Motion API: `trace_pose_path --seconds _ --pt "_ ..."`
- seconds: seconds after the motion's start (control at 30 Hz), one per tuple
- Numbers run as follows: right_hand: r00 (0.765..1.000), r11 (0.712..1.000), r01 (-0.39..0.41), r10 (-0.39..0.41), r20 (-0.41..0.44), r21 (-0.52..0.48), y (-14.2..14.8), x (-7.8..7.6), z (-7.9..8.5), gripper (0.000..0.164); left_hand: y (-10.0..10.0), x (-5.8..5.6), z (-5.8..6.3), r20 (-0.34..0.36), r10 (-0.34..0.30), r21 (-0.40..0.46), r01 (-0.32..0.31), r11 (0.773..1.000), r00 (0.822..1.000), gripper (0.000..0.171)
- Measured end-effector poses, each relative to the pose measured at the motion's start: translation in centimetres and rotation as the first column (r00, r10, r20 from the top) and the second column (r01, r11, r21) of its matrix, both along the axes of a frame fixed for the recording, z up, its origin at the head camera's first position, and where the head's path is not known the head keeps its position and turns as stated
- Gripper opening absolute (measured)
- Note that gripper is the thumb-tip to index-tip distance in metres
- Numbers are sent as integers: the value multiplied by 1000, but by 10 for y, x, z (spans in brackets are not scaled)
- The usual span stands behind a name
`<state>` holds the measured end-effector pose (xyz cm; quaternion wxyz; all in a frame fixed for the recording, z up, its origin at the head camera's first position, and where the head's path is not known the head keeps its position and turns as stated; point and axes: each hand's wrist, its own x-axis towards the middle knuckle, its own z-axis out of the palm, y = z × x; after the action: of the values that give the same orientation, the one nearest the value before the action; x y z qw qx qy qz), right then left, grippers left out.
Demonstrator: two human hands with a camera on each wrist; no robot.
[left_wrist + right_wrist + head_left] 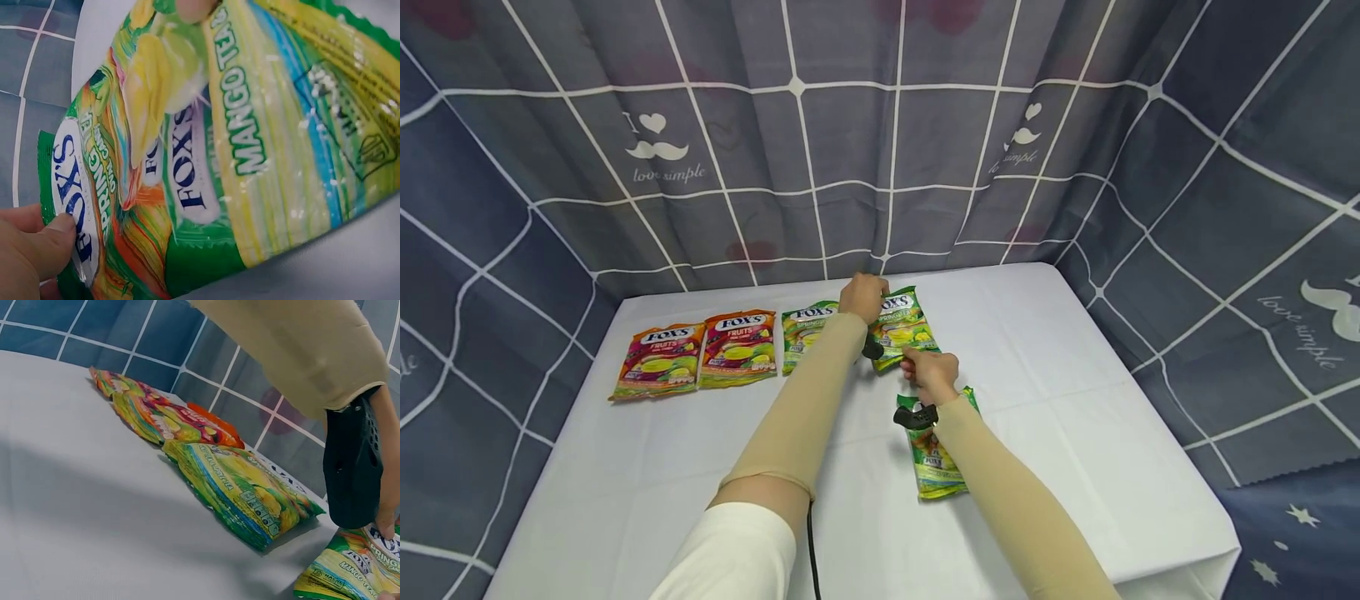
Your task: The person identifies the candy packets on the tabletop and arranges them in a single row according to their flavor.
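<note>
A green Fox's candy bag (pixel 904 327) is at the back of the table, with one hand at its top and the other at its bottom. Thumb and fingers of my left hand (pixel 863 298) pinch its top edge by the logo, as the left wrist view shows close up. My right hand (pixel 934 371) has the bag's lower right corner between curled fingers. Beneath my right wrist lies another green candy bag (pixel 934 477), partly covered by the forearm. A third green candy bag (pixel 801 329) lies left of the held one, partly hidden behind my left forearm.
Two red-and-orange Fox's fruit candy bags (pixel 739 348) lie side by side further left, in line with the green ones. A white cloth covers the table (pixel 685 483). Grey checked curtains (pixel 850 167) hang close behind and at both sides.
</note>
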<state>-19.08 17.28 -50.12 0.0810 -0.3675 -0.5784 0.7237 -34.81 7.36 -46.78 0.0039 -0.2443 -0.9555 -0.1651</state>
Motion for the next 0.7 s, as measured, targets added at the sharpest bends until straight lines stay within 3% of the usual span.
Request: trace_pose_path --seconds 0.23,0.43,0.7 --pt "1000 1000 10 -10 -23 -27 -4 -2 -1 17 2 -5 0 -53 -18 -33 16 999 998 18" --pt "999 999 21 -22 -31 -47 -7 -3 -1 17 4 -6 1 -39 -18 -47 16 999 999 19" --pt "1000 999 29 -29 -2 -37 -7 -3 -2 16 4 -7 -7 -27 -18 -24 18 1000 999 22"
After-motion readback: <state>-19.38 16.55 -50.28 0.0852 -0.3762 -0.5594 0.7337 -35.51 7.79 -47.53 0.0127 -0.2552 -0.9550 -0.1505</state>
